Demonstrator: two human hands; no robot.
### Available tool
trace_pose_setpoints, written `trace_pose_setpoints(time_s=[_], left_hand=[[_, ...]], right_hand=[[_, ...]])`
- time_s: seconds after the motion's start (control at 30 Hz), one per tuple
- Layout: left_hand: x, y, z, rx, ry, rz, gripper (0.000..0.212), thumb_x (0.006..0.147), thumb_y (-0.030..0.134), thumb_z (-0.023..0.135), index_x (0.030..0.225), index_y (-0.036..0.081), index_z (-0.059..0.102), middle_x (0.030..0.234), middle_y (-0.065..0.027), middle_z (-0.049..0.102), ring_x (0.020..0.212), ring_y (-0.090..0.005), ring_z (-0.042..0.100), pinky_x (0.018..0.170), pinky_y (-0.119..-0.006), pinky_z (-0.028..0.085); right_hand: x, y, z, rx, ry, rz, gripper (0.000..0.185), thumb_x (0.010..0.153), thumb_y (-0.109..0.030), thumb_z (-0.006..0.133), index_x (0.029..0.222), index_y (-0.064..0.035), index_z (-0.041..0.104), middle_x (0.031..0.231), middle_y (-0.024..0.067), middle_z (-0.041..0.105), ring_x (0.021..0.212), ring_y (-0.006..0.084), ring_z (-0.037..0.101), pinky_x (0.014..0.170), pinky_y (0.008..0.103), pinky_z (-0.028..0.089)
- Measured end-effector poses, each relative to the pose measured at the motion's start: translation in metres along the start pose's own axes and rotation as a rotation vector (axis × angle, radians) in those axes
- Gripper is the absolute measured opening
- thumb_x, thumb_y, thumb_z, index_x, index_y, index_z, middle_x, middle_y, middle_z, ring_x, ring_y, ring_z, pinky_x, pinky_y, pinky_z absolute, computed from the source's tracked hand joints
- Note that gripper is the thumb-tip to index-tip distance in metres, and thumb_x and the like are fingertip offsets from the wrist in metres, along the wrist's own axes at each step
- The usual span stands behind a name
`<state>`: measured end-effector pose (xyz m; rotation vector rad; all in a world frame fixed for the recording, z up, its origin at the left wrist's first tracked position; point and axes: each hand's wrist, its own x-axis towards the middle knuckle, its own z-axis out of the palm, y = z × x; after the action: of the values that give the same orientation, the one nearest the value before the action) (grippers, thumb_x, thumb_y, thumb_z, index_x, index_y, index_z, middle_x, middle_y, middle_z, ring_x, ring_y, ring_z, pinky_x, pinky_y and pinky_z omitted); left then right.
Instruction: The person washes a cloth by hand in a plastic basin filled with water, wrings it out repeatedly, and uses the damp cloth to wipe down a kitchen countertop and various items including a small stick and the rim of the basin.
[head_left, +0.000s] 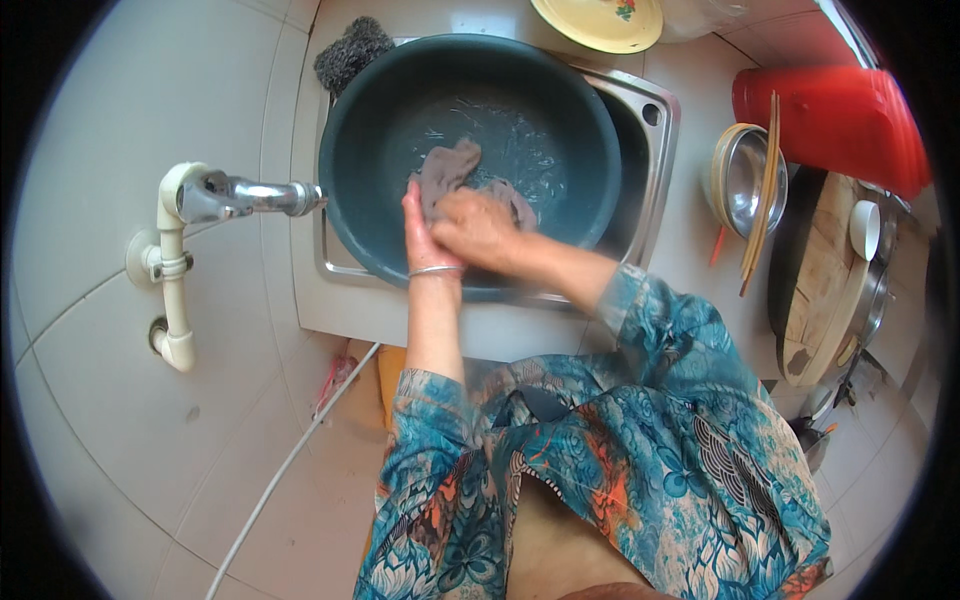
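Both of my hands are over a large dark green plastic basin with water in its bottom. A wet greyish-brown cloth is bunched between them. My left hand, with a silver bangle at the wrist, supports the cloth from the left, its thumb and palm edge showing. Over it, my right hand is closed in a fist on the cloth, slightly blurred. One end of the cloth sticks up past the hands, and another part hangs to the right towards the water. The fingers of my left hand are mostly hidden.
The basin rests in a stainless steel sink. At its left a chrome tap reaches the rim; a dark mesh scrubber lies behind. To the right are a metal bowl, chopsticks, a red plastic container and a wooden chopping board.
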<state>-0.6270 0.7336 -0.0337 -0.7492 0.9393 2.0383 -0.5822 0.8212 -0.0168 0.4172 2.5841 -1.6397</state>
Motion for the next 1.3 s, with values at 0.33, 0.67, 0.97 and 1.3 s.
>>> trace_pose_setpoints(time_s=[0.33,0.67,0.97,1.3], left_hand=[[-0.012,0.001,-0.005,0.127,-0.35,0.112,0.039,0.096,0.031,0.037,0.12,0.002,0.047,0.114,-0.0141,0.054,0.11,-0.0232,0.052,0.096,-0.039,0.041],[-0.009,-0.011,0.014,0.307,0.131,0.138,0.027,0.09,0.016,0.05,0.114,0.003,0.051,0.114,-0.0134,0.054,0.105,-0.0283,0.055,0.09,-0.047,0.046],[-0.026,0.001,0.003,0.464,0.109,-0.05,0.071,0.092,0.037,0.049,0.147,0.032,0.003,0.151,-0.0183,0.005,0.131,-0.0487,0.021,0.097,-0.065,0.03],[-0.014,-0.006,0.001,0.145,-0.001,-0.09,0.076,0.084,0.064,0.046,0.136,0.01,0.037,0.136,-0.0114,0.041,0.123,-0.0289,0.042,0.099,-0.042,0.039]], right_hand=[[-0.001,-0.029,0.007,-0.031,0.259,-0.59,0.026,0.078,-0.029,0.059,0.063,-0.0079,0.054,0.061,0.0115,0.06,0.053,0.0291,0.06,0.049,0.0407,0.048],[0.053,0.076,-0.042,-0.512,0.043,-0.114,0.029,0.089,-0.032,0.047,0.103,-0.013,0.064,0.095,0.0129,0.065,0.083,0.035,0.065,0.07,0.0463,0.053],[0.025,0.08,-0.049,-0.562,-0.51,0.261,0.037,0.082,-0.028,0.056,0.111,-0.0048,0.055,0.116,0.0233,0.053,0.107,0.0393,0.054,0.086,0.0473,0.047],[-0.014,0.009,-0.004,0.044,-0.06,0.053,0.032,0.073,-0.029,0.051,0.078,0.0001,0.063,0.086,0.0206,0.063,0.084,0.041,0.06,0.079,0.049,0.047]])
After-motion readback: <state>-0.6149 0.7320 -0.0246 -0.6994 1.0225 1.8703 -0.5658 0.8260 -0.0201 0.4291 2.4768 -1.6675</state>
